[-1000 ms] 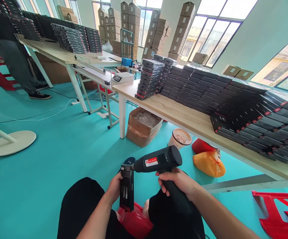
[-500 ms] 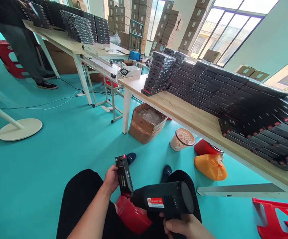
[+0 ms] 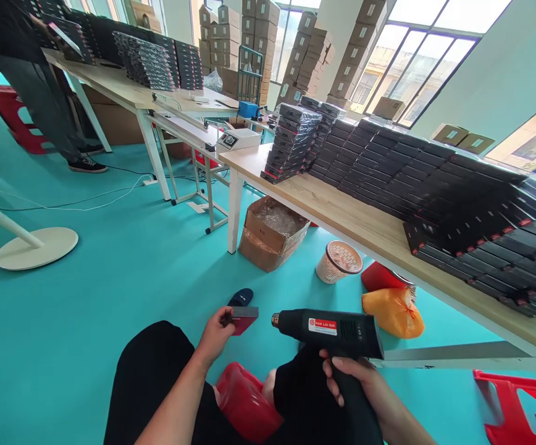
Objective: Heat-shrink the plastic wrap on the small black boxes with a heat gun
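Left hand (image 3: 215, 337) curled around a small box (image 3: 244, 317); heat gun (image 3: 330, 327) gripped by the right hand (image 3: 372, 378).
The box is best kept still, with skin kept away from the gun's tip (image 3: 275, 319). It is held just right of the left hand, apart from the tip.

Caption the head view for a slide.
The right hand holds a black pistol-shaped heat gun, its metal nozzle pointed toward a dark, red-faced rectangular box in the left hand.

Turquoise floor (image 3: 133, 296), pale wall (image 3: 509, 86), white-legged wood-topped table (image 3: 351, 205), large bright windows (image 3: 428, 69) — perhaps a yellowish building (image 3: 534, 127) outside, washed out.
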Motion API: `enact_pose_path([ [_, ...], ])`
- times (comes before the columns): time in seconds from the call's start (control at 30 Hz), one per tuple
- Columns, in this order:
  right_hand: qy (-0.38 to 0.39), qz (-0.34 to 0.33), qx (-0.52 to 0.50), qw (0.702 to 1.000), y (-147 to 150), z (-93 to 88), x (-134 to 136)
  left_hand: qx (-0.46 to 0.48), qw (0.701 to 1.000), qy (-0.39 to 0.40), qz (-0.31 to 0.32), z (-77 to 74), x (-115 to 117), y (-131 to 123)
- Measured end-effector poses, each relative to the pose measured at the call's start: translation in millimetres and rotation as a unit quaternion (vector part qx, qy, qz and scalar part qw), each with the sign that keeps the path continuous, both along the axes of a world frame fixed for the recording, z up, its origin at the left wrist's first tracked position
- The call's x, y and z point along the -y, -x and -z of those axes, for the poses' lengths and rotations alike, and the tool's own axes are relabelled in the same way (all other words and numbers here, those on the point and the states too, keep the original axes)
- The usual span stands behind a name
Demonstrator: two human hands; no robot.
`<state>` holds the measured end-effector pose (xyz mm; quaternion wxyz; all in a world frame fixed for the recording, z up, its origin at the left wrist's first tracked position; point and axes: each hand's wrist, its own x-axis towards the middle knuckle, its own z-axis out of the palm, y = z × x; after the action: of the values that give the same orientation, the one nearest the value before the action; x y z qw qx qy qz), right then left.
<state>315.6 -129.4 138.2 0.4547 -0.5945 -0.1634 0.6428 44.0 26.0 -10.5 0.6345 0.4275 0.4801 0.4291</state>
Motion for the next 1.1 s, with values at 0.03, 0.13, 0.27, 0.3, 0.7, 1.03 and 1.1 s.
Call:
enact_pose_path([
  [0.03,-0.004,-0.003,-0.014,1.0,-4,-4.3,-4,-0.027,0.999,-0.021,0.012,1.4,0,-1],
  [0.13,-0.013,-0.021,-0.033,0.999,-10,-15.6,-11,-0.084,0.993,-0.079,0.011,6.4,0,-4],
  [0.27,-0.01,-0.039,-0.032,0.999,-13,-22.4,-17,-0.113,0.987,-0.114,0.016,11.6,-1,-2],
  [0.3,-0.01,-0.046,-0.03,0.998,-15,-23.0,-18,-0.118,0.986,-0.12,0.021,12.2,0,-2],
  [0.7,-0.017,-0.122,0.001,0.992,16,-29.9,-35,-0.165,0.973,-0.153,0.042,14.6,2,-2],
  [1.03,-0.032,-0.186,0.069,0.98,38,-43.4,-48,-0.236,0.956,-0.172,0.019,16.7,1,-1],
  [1.1,-0.045,-0.168,0.085,0.981,42,-41.6,-49,-0.25,0.951,-0.18,0.018,15.4,1,-2],
])
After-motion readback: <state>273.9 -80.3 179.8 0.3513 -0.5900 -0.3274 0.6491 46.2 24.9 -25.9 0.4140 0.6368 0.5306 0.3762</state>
